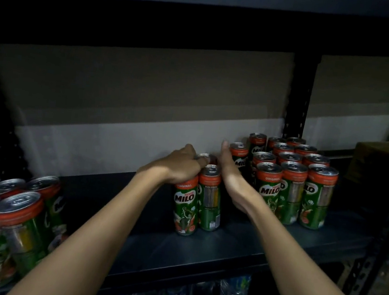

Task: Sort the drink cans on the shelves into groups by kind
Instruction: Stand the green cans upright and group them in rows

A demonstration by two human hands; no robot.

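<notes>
- Right now a small cluster of Milo cans [197,196] stands upright mid-shelf, long axes vertical: two in front side by side & touching, a third top just showing behind them.
- Left hand [181,165] sits over the top of the front-left can, fingers curled down round its rim — grasping it from above.
- Right hand [230,173] stands edge-on w/ straight fingers, palm facing left, just beside the cluster's right flank; looks like touching the front-right can but contact is partly hidden. Released, holding nothing.
- So the cluster lies between both hands; both about equally near, left on top, right at the side.
- Key relation: the big Milo block [291,180] stands to the right of the cluster, a lone can [238,154] just behind the right hand, w/ a gap between cluster & block. Judgement: next move prob slides the cluster rightward to join it; the right hand is in the path, so it'd need to shift or act as a guide. Tall thin cans could tip if pushed high up.
- Another Milo group [6,218] at lower left, well apart, close to cam & blurry.
- Surface: dark shelf board [201,247], smooth-looking; black perforated uprights [297,105]; pale wall behind.
- Below: plastic bottles [233,290] on the lower shelf, dim. Brown box [378,163] far right. Lighting low overall.
</notes>
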